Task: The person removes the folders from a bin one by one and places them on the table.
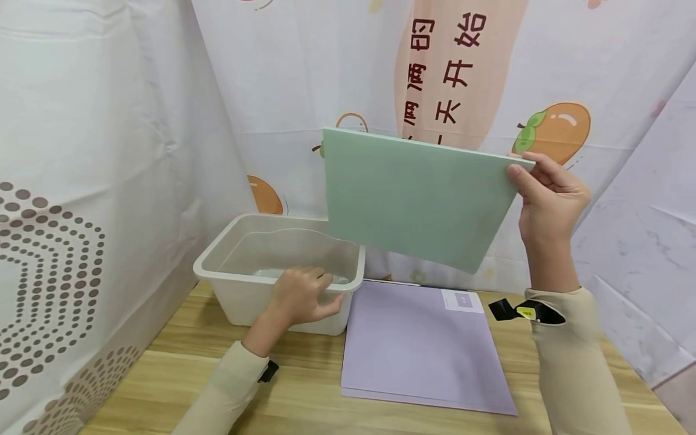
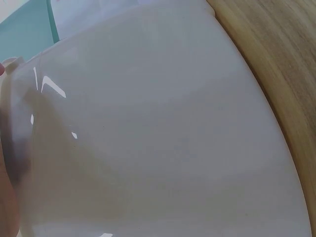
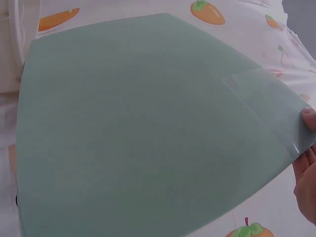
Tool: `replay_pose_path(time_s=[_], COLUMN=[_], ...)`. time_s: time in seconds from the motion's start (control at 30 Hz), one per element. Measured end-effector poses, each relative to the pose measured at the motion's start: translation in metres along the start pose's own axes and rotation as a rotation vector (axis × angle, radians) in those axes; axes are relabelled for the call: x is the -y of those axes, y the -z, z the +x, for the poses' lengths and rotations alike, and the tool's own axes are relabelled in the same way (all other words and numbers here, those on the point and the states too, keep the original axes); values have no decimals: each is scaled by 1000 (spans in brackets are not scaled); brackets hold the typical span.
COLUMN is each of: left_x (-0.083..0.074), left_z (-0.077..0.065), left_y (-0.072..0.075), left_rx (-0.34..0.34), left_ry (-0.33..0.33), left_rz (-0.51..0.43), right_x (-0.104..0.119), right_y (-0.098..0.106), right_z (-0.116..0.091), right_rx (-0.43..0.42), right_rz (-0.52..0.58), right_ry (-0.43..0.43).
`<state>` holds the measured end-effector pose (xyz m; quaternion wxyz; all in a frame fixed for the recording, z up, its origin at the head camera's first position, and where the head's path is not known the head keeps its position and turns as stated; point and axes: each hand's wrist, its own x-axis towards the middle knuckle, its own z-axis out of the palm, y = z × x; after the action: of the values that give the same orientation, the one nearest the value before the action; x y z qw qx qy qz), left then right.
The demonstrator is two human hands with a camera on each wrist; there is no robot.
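Observation:
My right hand (image 1: 554,199) pinches a pale green file folder (image 1: 418,199) by its upper right corner, thumb on the near face. The folder hangs tilted in the air, its lower left corner overlapping the bin's right end in the head view. A clear corner pocket (image 3: 266,106) shows beside my thumb in the right wrist view. My left hand (image 1: 307,296) grips the front rim of an off-white plastic bin (image 1: 234,279), fingers curled over the edge and thumb outside. The bin's wall (image 2: 163,123) fills most of the left wrist view.
A purple file folder (image 1: 424,350) with a white label (image 1: 462,301) lies flat on the wooden table (image 1: 304,393), right of the bin. Printed curtains (image 1: 304,72) hang behind the table and at both sides.

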<state>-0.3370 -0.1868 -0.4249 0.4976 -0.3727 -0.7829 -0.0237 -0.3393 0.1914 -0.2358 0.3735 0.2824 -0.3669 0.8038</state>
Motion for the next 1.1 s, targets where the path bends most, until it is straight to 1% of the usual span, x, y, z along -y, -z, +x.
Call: replay_pose_path(time_s=[0.27, 0.6, 0.83, 0.97, 1.1], left_x=[1, -1, -1, -1, -1], left_z=[0, 2, 1, 1, 2], left_y=[-1, 2, 2, 1, 0], left_rx=[-20, 0, 10, 11, -3], left_ry=[-10, -3, 5, 8, 6], left_rz=[2, 9, 8, 5, 4], right_x=[10, 18, 26, 30, 34], right_y=[21, 53, 69, 76, 89], right_z=[4, 6, 5, 4, 3], right_rx=[-58, -127, -193, -198, -197], right_rz=[-17, -42, 7, 25, 67], right_ry=[9, 20, 18, 7, -19])
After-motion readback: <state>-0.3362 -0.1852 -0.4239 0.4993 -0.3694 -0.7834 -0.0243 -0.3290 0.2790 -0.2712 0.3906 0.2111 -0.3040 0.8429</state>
